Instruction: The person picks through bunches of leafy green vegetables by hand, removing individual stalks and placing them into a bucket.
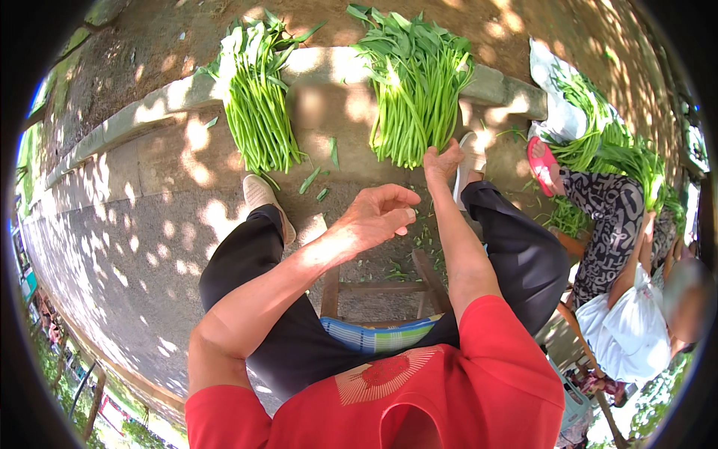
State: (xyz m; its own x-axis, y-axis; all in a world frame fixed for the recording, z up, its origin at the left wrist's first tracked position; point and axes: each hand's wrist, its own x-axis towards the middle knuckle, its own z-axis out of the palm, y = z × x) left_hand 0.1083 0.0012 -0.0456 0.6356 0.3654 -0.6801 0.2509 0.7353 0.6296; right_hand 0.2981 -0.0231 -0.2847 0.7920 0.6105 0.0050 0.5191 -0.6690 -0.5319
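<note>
Two bundles of leafy green stalks, which look like water spinach, lie across a low concrete curb, their leaves pointing away from me. The narrower bundle (259,112) is on the left and the wider bundle (418,106) is right of centre. My right hand (443,163) is at the cut stem ends of the wider bundle, fingers bent; whether it grips a stem is unclear. Nearer to me, my left hand (384,212) hovers over the ground, empty, with thumb and curved fingers apart.
My shoes (269,205) stand on either side between the bundles and my stool (381,287). Cut leaf bits (309,181) litter the ground. At the right, a seated person (606,236) is beside more greens (583,106) and white plastic bags (628,331).
</note>
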